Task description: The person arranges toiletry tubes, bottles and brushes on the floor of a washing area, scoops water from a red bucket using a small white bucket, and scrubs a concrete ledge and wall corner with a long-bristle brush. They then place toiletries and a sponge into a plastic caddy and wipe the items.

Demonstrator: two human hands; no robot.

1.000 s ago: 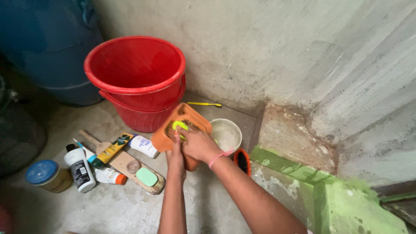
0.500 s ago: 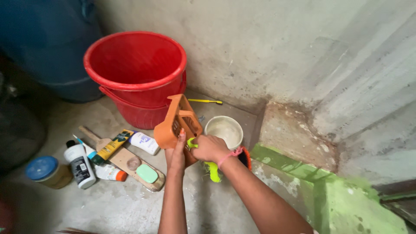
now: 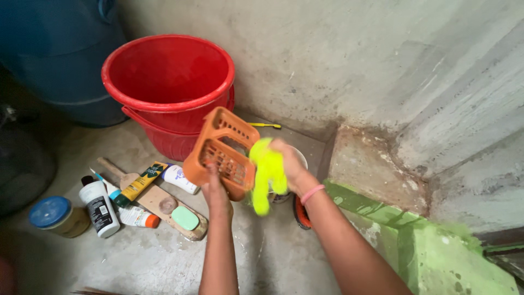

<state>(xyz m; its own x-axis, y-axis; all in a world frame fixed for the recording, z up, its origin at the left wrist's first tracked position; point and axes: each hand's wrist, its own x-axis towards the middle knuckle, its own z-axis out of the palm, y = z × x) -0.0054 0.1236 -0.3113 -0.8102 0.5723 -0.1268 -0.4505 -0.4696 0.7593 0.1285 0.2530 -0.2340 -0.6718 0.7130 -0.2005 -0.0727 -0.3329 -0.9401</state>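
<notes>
Nearest the camera, both forearms reach up from the bottom edge. The left hand is closed around the lower edge of an orange perforated plastic basket, holding it off the floor and tilted, its open side facing up and toward the right. The right hand is curled shut on a bright yellow-green cloth, which hangs down from the fingers just beside the basket's right edge, touching or nearly touching it; a pink band circles that wrist. The basket's long axis runs from lower right, near the hands, up and left toward the red bucket.

On the concrete floor to the left lie a wooden paddle carrying a green soap bar, tubes and a white bottle, and a blue-lidded jar. Beyond, the bucket stands against the grey wall, a yellow toothbrush beside it.
</notes>
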